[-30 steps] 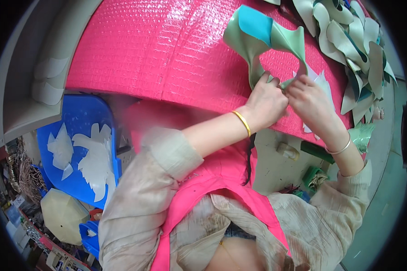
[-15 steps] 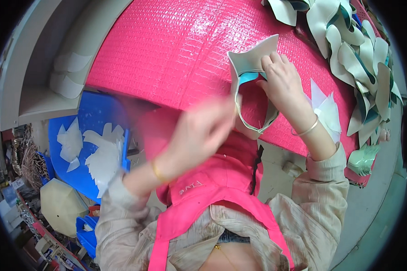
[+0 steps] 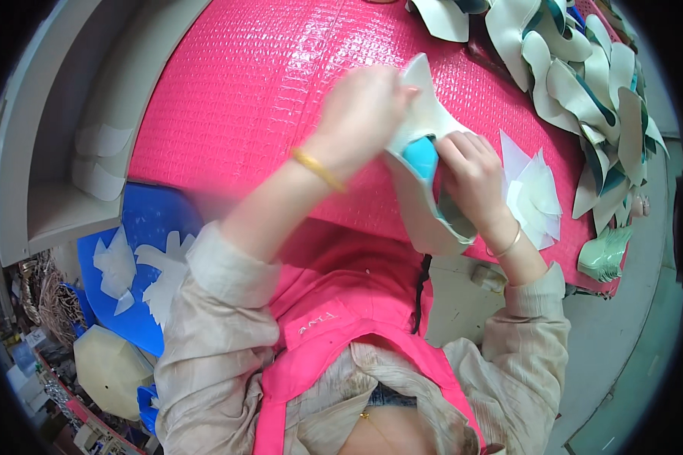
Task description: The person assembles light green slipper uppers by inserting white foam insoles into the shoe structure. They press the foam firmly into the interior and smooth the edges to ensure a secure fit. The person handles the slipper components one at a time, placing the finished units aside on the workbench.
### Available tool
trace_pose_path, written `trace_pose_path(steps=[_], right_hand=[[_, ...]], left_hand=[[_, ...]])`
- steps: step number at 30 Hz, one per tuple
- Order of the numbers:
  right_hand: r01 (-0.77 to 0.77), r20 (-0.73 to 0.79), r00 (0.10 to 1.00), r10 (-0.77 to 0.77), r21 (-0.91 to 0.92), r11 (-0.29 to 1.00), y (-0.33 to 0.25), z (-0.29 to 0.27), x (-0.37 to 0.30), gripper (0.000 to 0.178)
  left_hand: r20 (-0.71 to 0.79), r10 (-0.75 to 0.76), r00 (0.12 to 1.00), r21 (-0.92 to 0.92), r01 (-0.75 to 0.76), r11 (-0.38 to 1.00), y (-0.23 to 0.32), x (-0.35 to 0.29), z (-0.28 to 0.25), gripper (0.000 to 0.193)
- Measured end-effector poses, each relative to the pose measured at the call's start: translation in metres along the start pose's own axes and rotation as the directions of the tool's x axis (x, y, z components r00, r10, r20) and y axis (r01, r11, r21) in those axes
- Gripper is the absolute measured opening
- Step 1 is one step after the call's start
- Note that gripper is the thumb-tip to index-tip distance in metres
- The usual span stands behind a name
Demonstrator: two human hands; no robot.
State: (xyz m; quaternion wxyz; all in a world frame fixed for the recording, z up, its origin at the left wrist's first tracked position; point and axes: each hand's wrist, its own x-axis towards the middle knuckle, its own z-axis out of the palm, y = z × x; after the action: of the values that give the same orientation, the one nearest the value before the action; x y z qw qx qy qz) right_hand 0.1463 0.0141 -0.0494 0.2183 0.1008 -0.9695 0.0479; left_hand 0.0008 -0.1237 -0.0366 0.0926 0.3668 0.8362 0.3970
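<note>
Setting is reading as a workshop: pale curved pieces are lying heaped on a pink-covered desk, a blue tub is holding jagged white scraps, and the person is wearing a pink apron.

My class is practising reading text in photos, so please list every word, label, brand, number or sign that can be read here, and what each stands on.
Pink apron: short pale lettering on the front, too small and slanted to quote reliably.
Held pale piece, white sheets, blue bin: no lettering I can make out.
Clutter at lower left: too small and blurred to tell.
</note>
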Motion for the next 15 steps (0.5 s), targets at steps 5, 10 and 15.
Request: trace_pose_path(steps=[5, 10, 15], right_hand=[[-0.512, 0.228, 0.811, 0.539, 0.724, 0.463, 0.004, -0.006, -0.017, 0.009], [-0.619, 0.408, 0.777, 0.480, 0.633, 0.465, 0.011, 0.003, -0.009, 0.018], [-0.525, 0.395, 0.849, 0.351, 0.557, 0.644, 0.009, -0.013, 0.009, 0.016]], left_hand=[[0.049, 0.041, 0.998, 0.026, -0.042, 0.999, -0.032, -0.018, -0.004, 0.027], [-0.163, 0.441, 0.882, 0.337, -0.370, 0.866, 0.025, -0.036, -0.016, 0.046], [0.065, 0.366, 0.928, 0.600, -0.329, 0.729, -0.003, -0.064, 0.019, 0.024]])
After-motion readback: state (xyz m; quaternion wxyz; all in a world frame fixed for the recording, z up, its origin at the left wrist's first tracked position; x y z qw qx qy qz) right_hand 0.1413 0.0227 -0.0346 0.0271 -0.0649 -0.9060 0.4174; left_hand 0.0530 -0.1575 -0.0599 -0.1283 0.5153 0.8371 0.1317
